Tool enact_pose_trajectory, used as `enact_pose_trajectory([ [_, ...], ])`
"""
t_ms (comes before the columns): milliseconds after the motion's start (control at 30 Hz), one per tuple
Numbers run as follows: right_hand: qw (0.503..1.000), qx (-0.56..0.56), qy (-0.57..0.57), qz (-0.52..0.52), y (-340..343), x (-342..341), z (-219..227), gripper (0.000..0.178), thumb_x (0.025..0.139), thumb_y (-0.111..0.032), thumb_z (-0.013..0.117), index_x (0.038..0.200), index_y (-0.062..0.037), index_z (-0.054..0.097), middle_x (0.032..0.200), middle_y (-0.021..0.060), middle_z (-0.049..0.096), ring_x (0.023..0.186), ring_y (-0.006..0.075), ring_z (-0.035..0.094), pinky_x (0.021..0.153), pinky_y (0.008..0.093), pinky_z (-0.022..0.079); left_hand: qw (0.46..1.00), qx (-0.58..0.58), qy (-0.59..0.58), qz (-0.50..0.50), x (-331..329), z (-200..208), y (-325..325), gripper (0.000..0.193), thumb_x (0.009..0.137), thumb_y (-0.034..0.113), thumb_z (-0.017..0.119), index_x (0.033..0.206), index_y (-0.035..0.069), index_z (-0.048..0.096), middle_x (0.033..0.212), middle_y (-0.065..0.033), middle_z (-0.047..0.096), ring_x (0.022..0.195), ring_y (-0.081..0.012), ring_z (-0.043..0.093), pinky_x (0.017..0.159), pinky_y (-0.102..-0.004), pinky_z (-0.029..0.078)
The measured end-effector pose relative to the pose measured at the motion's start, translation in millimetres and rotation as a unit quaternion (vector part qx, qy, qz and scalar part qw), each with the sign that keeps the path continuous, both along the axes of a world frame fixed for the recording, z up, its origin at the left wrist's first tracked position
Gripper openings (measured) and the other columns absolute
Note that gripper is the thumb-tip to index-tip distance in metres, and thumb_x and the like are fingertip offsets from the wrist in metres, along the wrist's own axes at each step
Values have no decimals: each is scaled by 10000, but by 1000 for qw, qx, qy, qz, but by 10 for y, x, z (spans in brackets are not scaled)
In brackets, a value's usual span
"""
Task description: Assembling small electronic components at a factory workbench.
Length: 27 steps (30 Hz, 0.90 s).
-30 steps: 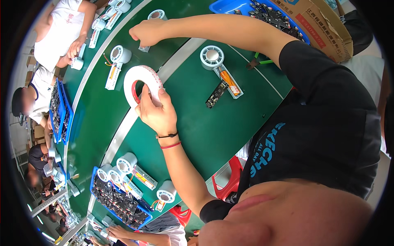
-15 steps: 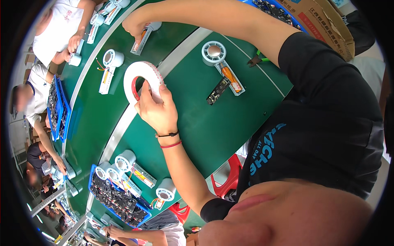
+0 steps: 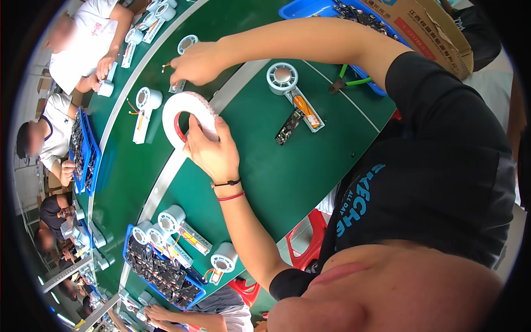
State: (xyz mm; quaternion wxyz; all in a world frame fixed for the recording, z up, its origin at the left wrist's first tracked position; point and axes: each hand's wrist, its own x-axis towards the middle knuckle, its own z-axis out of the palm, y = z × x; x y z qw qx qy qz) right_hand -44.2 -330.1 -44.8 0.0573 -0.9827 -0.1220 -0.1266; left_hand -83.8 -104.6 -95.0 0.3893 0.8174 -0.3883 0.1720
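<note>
My left hand (image 3: pixel 213 152) grips a wide white roll of tape (image 3: pixel 172 119) with a red inner ring, thumb on the side and fingers through the hole. Above it, my right hand (image 3: pixel 196 63) is curled over the handle of a light-blue handheld fan (image 3: pixel 187 43) on the green belt. Its fingertips are partly hidden, and a bit of orange wire shows beside them. On the green table to the right lies another handheld fan (image 3: pixel 282 76), its handle opened on an orange battery (image 3: pixel 301 104). A black circuit board (image 3: pixel 290 126) rests against that handle.
Wire cutters (image 3: pixel 345 84) with green grips lie near a blue tray (image 3: pixel 298 10) and a cardboard box (image 3: pixel 426 39). A single fan (image 3: pixel 147 99) rides the belt. Lower left, several fans (image 3: pixel 171 218) stand by a blue tray of circuit boards (image 3: pixel 163 271). Co-workers sit along the far side.
My right hand has come down the picture along with the fan under it. The other belt fan has shifted the same way. My left hand and the tape roll have barely moved.
</note>
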Motion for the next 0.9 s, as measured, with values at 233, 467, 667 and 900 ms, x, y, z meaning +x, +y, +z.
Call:
enact_pose_trajectory([
  [233, 995, -71, 26, 62, 122, 52, -69, 363, 864, -108, 604, 1220, -149, 667, 1019, 151, 663, 932, 361, 695, 724, 489, 560, 999, 9, 18, 46, 19, 18, 26, 570, 912, 285, 681, 1314, -104, 575, 1158, -262, 686, 1052, -407, 628, 1006, -470, 419],
  [467, 998, 25, 5, 60, 132, 85, -119, 358, 879, -89, 599, 1229, -147, 652, 1014, 131, 694, 943, 338, 689, 747, 480, 552, 997, -19, 74, 29, -23, 75, -9, 582, 941, 321, 659, 1340, -92, 568, 1160, -274, 674, 1027, -436, 592, 952, -489, 457],
  [667, 964, 244, -40, 98, 216, -440, 139, 252, 886, -140, 653, 1133, -105, 689, 974, 81, 690, 901, 289, 682, 751, 444, 532, 996, -16, 82, 42, -88, 154, 25, 569, 952, 338, 650, 1344, -68, 577, 1119, -241, 694, 1003, -414, 597, 925, -477, 463],
  [900, 958, 278, -46, 56, 272, -1303, 320, 133, 906, -141, 668, 1010, -70, 711, 939, 60, 667, 828, 257, 672, 695, 402, 517, 994, -10, 110, 4, -356, 212, -68, 543, 962, 341, 641, 1335, -51, 594, 1071, -218, 711, 943, -366, 626, 898, -432, 467],
])
